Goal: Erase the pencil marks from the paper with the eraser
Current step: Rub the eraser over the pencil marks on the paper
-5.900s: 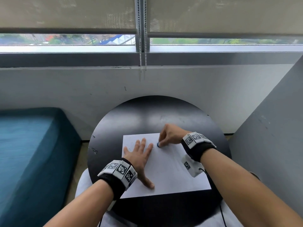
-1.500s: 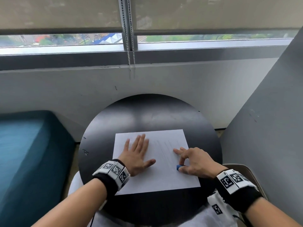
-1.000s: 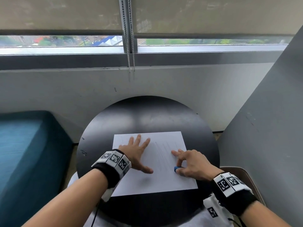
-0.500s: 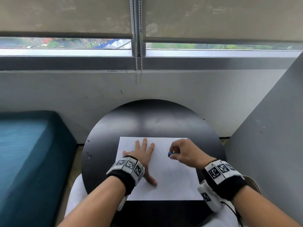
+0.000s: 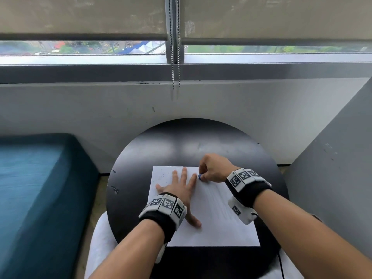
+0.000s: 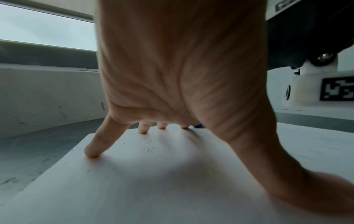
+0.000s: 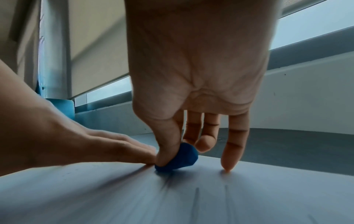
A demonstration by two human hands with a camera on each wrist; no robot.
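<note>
Pinching eraser (image 7: 178, 159) in right hand (image 5: 213, 168), left hand (image 5: 179, 188) splayed flat on paper (image 5: 211, 218) (faint strokes remain): rub short and light, away from the bracing fingers.

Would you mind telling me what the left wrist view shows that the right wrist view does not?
Only the left wrist view shows dark eraser crumbs scattered on the paper under the arched left hand, whose fingertips press the sheet. Only the right wrist view shows the right hand pinching the blue eraser against the sheet, with faint pencil marks nearer the camera. Both show the paper, the dark table and the left hand.
</note>
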